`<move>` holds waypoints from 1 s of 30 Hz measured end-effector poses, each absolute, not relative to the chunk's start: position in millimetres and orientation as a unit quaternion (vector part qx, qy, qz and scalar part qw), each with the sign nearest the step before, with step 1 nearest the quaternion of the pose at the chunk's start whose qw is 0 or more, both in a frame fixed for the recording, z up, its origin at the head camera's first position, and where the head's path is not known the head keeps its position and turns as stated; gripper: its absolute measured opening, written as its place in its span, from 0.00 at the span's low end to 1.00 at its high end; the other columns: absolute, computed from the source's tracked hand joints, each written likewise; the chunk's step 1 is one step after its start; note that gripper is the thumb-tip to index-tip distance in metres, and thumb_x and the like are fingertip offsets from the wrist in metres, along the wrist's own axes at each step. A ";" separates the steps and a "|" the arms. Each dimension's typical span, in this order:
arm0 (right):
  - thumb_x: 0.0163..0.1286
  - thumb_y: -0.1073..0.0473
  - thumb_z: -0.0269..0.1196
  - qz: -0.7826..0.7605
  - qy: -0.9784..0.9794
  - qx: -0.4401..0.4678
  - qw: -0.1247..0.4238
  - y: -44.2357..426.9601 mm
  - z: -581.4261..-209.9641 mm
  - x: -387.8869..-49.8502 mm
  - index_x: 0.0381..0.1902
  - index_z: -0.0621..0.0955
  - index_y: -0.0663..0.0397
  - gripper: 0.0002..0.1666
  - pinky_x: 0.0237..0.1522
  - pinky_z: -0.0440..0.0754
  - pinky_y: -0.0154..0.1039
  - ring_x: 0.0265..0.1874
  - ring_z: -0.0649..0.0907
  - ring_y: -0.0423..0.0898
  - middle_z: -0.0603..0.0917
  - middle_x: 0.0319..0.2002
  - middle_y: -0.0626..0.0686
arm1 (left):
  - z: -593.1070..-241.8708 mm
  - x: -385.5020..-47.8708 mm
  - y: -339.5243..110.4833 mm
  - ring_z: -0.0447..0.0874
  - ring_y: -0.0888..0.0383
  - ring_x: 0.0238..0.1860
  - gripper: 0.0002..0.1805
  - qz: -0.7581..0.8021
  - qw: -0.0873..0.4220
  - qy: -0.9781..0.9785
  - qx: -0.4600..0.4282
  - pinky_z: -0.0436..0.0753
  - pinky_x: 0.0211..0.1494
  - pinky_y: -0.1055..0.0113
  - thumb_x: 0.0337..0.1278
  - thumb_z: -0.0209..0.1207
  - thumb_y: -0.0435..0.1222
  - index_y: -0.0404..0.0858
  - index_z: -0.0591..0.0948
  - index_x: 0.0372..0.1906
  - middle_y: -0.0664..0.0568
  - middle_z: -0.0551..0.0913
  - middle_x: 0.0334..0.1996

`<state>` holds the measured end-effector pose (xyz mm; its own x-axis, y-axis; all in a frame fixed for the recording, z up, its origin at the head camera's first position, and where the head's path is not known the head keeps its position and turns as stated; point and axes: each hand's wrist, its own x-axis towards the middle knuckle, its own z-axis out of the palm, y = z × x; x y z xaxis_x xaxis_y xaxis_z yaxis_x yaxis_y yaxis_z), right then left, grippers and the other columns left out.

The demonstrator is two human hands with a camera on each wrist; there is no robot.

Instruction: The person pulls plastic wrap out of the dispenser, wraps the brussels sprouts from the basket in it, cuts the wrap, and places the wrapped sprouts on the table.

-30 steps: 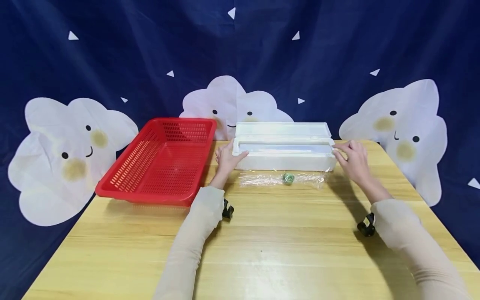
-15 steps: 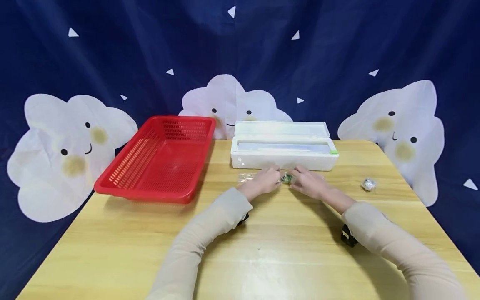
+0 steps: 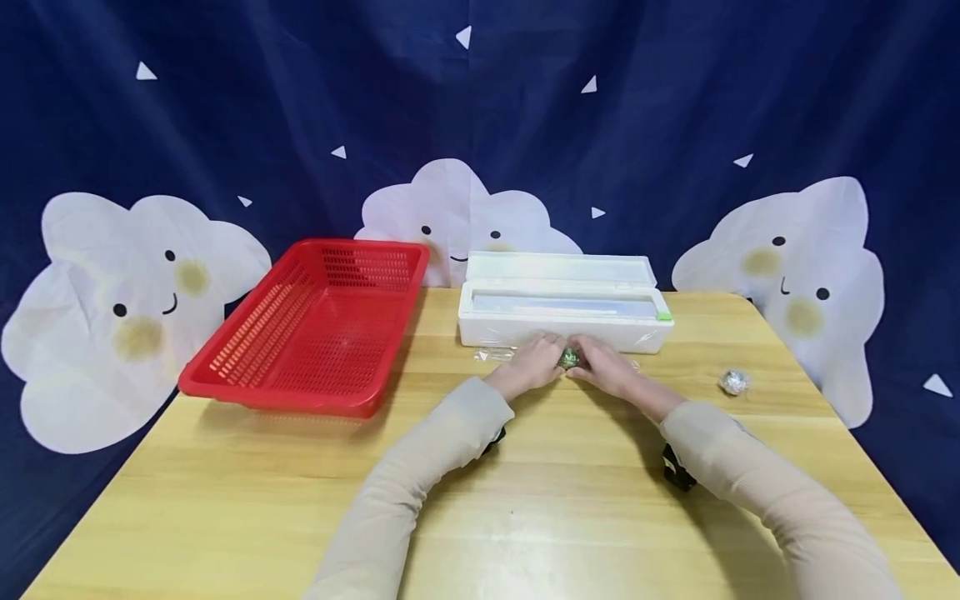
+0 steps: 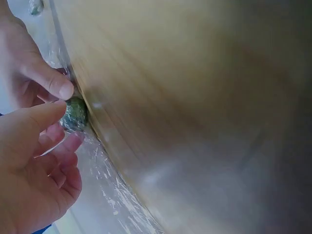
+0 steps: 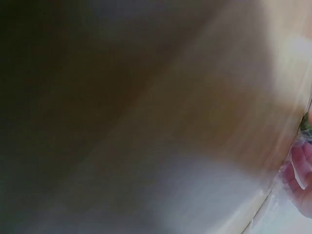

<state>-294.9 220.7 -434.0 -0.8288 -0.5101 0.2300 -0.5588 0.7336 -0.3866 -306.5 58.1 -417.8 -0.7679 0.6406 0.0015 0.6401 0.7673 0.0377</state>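
A green ball-shaped thing (image 3: 567, 358) with a shiny film surface lies on a strip of clear plastic wrap (image 3: 493, 354) in front of the white box. My left hand (image 3: 536, 362) holds it from the left, thumb above and fingers curled beneath, as the left wrist view shows. From the other side my right hand (image 3: 606, 367) grips the ball and wrap, its thumb (image 4: 61, 88) against the ball's top. The film trails past my left fingers (image 4: 70, 156). At the right wrist view's edge only some fingertips and a bit of the green ball (image 5: 305, 124) show.
Behind the hands stands an open white plastic-wrap dispenser box (image 3: 562, 330) with a green slider (image 3: 664, 317) at its right end. A red slotted basket (image 3: 300, 402) is at the left. A silvery film-wrapped ball (image 3: 734, 382) lies on the wooden table (image 3: 510, 533) at the right.
Both hands have left the box's ends and come together at the green ball, gathering the wrap around it. The silvery ball, previously hidden by my right arm, now shows.
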 end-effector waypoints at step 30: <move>0.64 0.66 0.57 0.274 -0.892 0.359 -0.019 234.2 -437.1 -296.7 0.46 0.71 0.66 0.14 0.37 0.72 0.42 0.32 0.73 0.45 0.75 0.33 0.54 | -416.1 -307.2 52.6 0.76 0.62 0.28 0.19 0.032 0.067 0.918 0.390 0.75 0.32 0.74 0.51 0.62 0.46 0.38 0.80 0.44 0.55 0.81 0.28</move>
<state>-296.7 234.2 -437.1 -0.7418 -0.6507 0.1626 -0.6295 0.5919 -0.5034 -307.2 52.6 -416.1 -0.6864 0.7207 -0.0971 0.7121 0.6932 0.1114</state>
